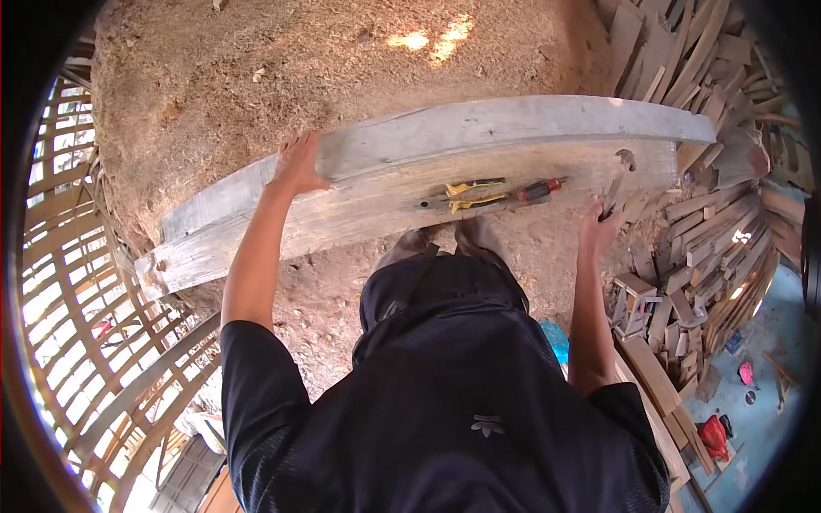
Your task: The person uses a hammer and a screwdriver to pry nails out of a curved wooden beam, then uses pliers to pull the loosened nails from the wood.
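A long grey wooden board [479, 120] runs along the far side of a paler plank [359, 214]. My left hand [298, 167] grips the grey board left of its middle, fingers over the far edge and thumb on the near side. In my right hand [601, 224] is a claw hammer [625, 161], held by its handle with the head pointing away from me, over the plank's right end. On the plank between my hands lie pliers with yellow handles [475, 195] and a red and black screwdriver [539, 190].
Stacked wood offcuts [718, 231] crowd the right side. A slatted lattice wall [77, 222] stands at the left. Beyond the board rises a mound of brown, crumbly material [359, 60]. My feet are just on the near side of the plank, and a blue bag [556, 340] lies by my right arm.
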Action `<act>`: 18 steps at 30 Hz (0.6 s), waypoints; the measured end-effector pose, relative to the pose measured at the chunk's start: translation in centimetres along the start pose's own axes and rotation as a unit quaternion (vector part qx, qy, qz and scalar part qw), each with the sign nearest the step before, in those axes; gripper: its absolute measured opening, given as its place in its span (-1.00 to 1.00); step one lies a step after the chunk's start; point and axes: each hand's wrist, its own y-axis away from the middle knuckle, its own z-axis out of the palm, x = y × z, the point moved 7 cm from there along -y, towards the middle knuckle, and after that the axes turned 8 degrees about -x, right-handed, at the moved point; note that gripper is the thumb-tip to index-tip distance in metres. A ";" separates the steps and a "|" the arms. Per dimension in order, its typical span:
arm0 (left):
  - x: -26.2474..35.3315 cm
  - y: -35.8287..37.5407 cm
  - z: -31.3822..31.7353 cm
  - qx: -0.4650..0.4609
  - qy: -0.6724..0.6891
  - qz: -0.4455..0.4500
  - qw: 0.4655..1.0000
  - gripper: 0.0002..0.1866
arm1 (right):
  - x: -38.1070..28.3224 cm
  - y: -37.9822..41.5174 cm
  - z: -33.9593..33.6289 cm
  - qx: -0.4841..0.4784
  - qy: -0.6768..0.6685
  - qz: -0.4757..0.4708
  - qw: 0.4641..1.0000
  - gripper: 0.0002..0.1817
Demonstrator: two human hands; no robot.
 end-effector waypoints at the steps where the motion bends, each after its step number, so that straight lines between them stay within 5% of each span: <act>1: -0.1 0.0 0.0 0.003 -0.001 -0.004 1.000 0.19 | 1.1 -1.0 0.8 0.001 0.000 0.001 1.000 -0.61; 9: -1.0 -0.2 0.5 0.019 -0.033 -0.007 0.999 0.19 | 8.7 -11.6 8.4 0.032 0.134 0.069 0.988 -0.42; 12: -0.5 0.0 0.2 -0.008 -0.034 -0.011 0.999 0.20 | 3.9 -9.5 6.4 -0.059 0.096 0.059 0.992 -0.29; 16: 0.0 0.4 0.1 -0.025 -0.032 -0.026 0.999 0.21 | 2.9 -6.3 4.4 -0.029 0.122 0.088 0.988 -0.21; 18: 0.1 0.3 0.0 -0.036 -0.027 -0.031 0.998 0.21 | 0.2 -2.9 5.2 -0.111 0.077 -0.009 0.991 -0.12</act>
